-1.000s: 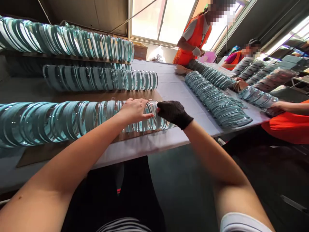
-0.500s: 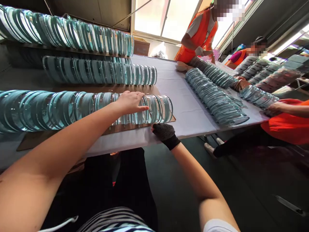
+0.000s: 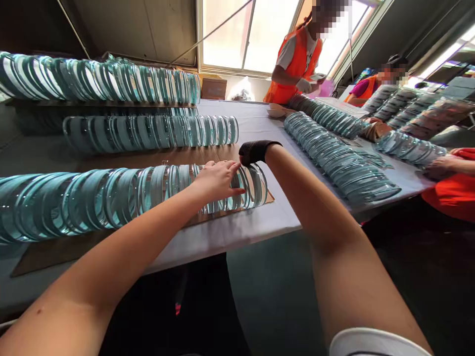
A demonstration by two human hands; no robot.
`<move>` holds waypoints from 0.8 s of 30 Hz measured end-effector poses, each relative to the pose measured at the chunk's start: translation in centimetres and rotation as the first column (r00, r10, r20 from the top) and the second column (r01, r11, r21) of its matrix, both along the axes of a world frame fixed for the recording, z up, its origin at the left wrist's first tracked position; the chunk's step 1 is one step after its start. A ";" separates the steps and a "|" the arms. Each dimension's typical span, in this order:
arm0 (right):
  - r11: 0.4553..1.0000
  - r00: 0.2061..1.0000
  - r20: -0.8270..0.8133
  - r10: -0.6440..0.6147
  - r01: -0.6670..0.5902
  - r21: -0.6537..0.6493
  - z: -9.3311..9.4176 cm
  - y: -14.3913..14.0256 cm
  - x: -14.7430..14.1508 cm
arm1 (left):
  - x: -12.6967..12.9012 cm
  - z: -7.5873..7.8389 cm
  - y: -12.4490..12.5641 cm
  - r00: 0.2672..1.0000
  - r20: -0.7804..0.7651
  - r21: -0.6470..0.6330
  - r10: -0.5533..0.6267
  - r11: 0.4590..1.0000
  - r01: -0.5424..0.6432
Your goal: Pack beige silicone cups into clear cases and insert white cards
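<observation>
Head view, so here's what the hands are up to. Left hand (image 3: 217, 180) is bare, lying flat with fingers spread loosely on top of the glass discs (image 3: 237, 185) near the right end of the near row (image 3: 111, 198); it's pressing down on them, not closed around any. Right hand (image 3: 254, 152) has a black glove and is just behind that same end of the row, fingers curled, but I can't tell if it actually has hold of a disc or only touches the edge.

The row stands on edge on a brown board (image 3: 267, 198) on the white-covered desk (image 3: 267, 133), with a second row (image 3: 148, 132) behind it and a third further back.

My read: this looks like steadying or squaring up the end discs. Next move probably needs gentle, even pressure from both sides so the discs don't tip over. Other people in orange vests (image 3: 297, 59) work at fanned stacks (image 3: 334, 158) well off to the right.
</observation>
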State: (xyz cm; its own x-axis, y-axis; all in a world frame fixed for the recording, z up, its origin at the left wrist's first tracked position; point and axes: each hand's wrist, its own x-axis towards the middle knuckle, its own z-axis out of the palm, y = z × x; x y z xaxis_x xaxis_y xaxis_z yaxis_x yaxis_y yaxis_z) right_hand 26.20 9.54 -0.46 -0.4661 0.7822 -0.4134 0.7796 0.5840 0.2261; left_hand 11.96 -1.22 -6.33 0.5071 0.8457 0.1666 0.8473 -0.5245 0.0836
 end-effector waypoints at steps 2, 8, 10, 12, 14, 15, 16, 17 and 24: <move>0.999 0.999 0.033 0.023 -0.024 0.026 0.0 -0.2 -0.3 | -0.1 0.1 0.2 1.000 -0.006 -0.019 0.007 1.000 -0.007; 0.960 0.993 -0.104 0.051 -0.020 0.281 0.2 -3.7 2.1 | 0.1 0.3 0.0 1.000 0.004 -0.016 0.019 1.000 -0.019; 0.935 0.979 -0.199 0.030 0.043 0.353 -0.6 -6.3 4.0 | 0.0 0.3 -0.1 1.000 0.010 -0.005 0.009 1.000 -0.009; 0.888 0.954 -0.300 0.004 0.135 0.440 -2.7 -9.4 6.0 | 0.0 0.2 -0.1 1.000 0.014 -0.007 0.002 1.000 -0.002; 0.855 0.914 -0.406 0.021 0.195 0.481 -5.9 -12.5 7.6 | 0.0 0.1 0.0 1.000 0.015 -0.016 0.006 1.000 -0.006; 0.849 0.891 -0.453 0.022 0.223 0.480 -7.8 -13.9 8.2 | 0.0 0.1 0.0 1.000 0.014 -0.021 0.012 1.000 -0.012; 0.843 0.869 -0.495 0.010 0.259 0.472 -9.8 -15.0 8.6 | 0.0 0.1 0.1 1.000 0.012 -0.025 0.017 1.000 -0.017; 0.842 0.850 -0.527 -0.013 0.293 0.453 -11.7 -15.9 8.8 | 0.0 0.1 0.0 1.000 0.009 -0.025 0.020 0.999 -0.019; 0.836 0.788 -0.592 -0.169 0.433 0.337 -17.2 -16.9 8.3 | -0.2 0.5 -0.3 0.999 -0.031 -0.041 0.012 0.999 -0.013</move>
